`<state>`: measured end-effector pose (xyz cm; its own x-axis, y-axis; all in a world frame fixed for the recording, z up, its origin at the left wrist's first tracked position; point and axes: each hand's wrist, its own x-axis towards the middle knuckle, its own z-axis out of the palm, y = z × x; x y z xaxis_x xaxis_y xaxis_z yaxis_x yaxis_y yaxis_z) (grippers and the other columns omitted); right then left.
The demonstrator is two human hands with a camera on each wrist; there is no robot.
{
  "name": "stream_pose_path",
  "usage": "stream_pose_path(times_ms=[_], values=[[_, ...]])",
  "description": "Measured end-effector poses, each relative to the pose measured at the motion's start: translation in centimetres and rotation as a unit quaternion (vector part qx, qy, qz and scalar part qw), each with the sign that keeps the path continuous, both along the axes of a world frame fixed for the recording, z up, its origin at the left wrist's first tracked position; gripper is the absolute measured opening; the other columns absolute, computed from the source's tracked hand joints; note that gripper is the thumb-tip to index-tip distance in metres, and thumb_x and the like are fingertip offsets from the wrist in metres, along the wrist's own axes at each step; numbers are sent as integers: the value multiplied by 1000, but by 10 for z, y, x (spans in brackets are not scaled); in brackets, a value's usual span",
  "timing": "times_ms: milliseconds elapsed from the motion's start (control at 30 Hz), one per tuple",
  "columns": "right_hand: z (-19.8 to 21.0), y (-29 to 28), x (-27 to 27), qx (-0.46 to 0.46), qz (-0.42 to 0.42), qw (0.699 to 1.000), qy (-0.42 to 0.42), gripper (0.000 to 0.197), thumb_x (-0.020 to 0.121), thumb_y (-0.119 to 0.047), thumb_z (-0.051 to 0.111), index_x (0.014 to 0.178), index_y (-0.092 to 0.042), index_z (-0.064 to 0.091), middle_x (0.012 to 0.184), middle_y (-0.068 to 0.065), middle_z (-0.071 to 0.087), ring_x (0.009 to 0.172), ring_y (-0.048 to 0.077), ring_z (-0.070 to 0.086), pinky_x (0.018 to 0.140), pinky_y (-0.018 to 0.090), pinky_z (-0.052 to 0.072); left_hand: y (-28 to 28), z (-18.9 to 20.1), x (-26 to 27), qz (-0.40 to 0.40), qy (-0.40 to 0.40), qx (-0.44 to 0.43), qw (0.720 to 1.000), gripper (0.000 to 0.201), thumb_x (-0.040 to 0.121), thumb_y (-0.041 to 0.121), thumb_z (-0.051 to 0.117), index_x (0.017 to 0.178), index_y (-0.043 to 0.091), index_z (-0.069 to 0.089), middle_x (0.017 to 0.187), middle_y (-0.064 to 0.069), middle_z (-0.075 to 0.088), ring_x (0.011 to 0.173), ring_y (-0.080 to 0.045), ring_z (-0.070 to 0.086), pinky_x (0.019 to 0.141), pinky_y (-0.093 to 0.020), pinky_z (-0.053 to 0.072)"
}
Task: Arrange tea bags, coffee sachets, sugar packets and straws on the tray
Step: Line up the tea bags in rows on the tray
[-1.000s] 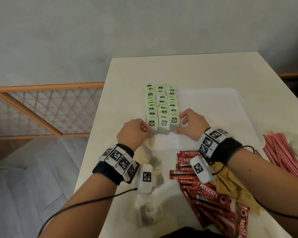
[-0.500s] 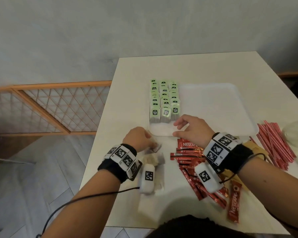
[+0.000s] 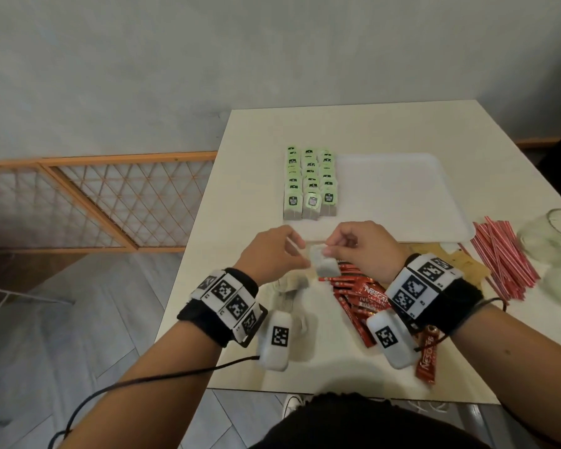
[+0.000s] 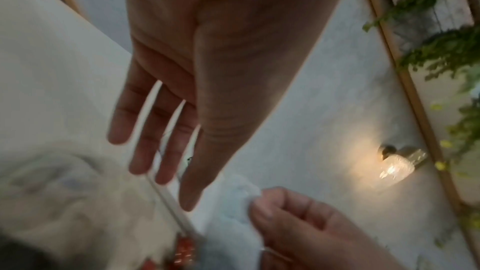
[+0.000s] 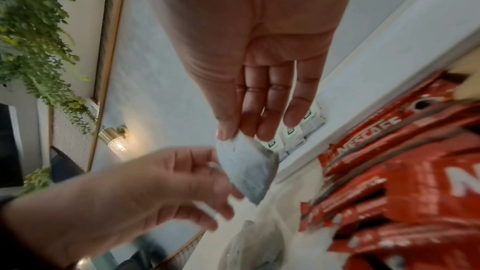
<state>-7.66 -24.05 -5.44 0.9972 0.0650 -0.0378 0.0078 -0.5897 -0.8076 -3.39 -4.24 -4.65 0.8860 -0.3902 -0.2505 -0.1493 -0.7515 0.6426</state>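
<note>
A white tea bag [image 3: 324,265] [image 5: 246,167] [image 4: 233,202] hangs between my two hands, just in front of the white tray's [image 3: 402,196] near rim. My right hand [image 3: 329,249] [image 5: 233,137] pinches its top corner with thumb and forefinger. My left hand [image 3: 305,254] [image 4: 192,196] holds its lower left edge; the other fingers are straight. Three rows of green-tagged tea bags [image 3: 310,183] stand along the tray's left side. Red coffee sachets [image 3: 366,293] [image 5: 389,171] lie under my right wrist. Red straws [image 3: 499,257] and brown sugar packets [image 3: 467,264] lie to the right.
Loose tea bags [image 3: 292,283] lie on the table under my left hand. Glass jars [image 3: 554,238] stand at the right edge beyond the straws. The table's left edge drops to the floor beside a wooden lattice fence [image 3: 110,202].
Both hands drew back from the tea bag rows to the tray's near rim. My left hand lifted a tea bag from the loose pile, and my right hand took hold of its top.
</note>
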Motion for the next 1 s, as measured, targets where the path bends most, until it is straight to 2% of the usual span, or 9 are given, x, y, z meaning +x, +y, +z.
stream_pose_path(times_ms=[100,267,400,533,667,767,867,933,1000], values=[[-6,-10,-12,3,-19,1000,6,8,83,-26,75,84,-20,69,76,-6,67,67,0,57,63,6,43,10,-13,-6,-1,-6,185,983,54,72,55,77,109,21,56,105,6,63,100,-17,60,84,-33,48],[-8,-17,-22,-20,-4,1000,19,8,84,-29,73,88,-22,70,82,-5,70,72,6,59,63,7,43,8,-14,-10,-7,-24,238,971,51,77,51,74,113,19,59,112,1,62,104,-22,60,82,-32,46],[-2,-14,-23,-27,28,999,15,7,83,-29,74,85,-23,70,83,-9,70,75,1,61,67,7,43,2,-7,-5,-13,-62,204,977,16,83,33,71,94,27,61,107,4,64,96,-18,60,75,-28,43],[-5,-6,-18,-12,62,998,-12,9,84,-28,73,82,-31,64,95,-9,68,92,8,64,86,32,53,-9,5,-2,-60,-96,102,988,14,84,32,72,94,24,69,80,13,54,84,-13,56,70,-26,39],[-5,1,-14,-35,59,998,-11,10,89,-28,67,83,-28,59,84,1,68,78,25,62,74,39,50,-16,17,0,-95,-59,-2,994,15,87,22,71,102,19,70,69,9,62,66,-5,59,65,-21,46],[-7,0,-15,-42,47,998,-20,9,92,-25,64,86,-21,57,79,5,66,75,27,60,68,34,48,-9,14,3,-97,-25,6,995,29,84,19,75,110,24,64,93,3,69,76,-7,61,70,-20,50],[-10,-5,-17,-40,33,998,-21,8,92,-24,63,88,-22,57,83,-1,69,78,20,64,74,37,52,4,2,5,-118,-16,137,983,57,77,19,81,127,26,54,121,3,55,99,-13,56,88,-30,49],[-9,-8,-17,-35,25,999,-16,7,92,-21,64,91,-25,58,83,-3,70,79,20,65,76,36,51,11,-8,5,-114,9,189,975,73,72,16,84,134,26,48,126,1,47,108,-18,55,96,-37,49],[-9,-9,-17,-32,23,999,-10,13,92,-19,64,101,-26,58,82,-2,70,77,19,63,74,29,48,14,-16,4,-105,22,188,976,78,69,12,85,136,27,47,124,0,42,102,-17,55,94,-33,50]])
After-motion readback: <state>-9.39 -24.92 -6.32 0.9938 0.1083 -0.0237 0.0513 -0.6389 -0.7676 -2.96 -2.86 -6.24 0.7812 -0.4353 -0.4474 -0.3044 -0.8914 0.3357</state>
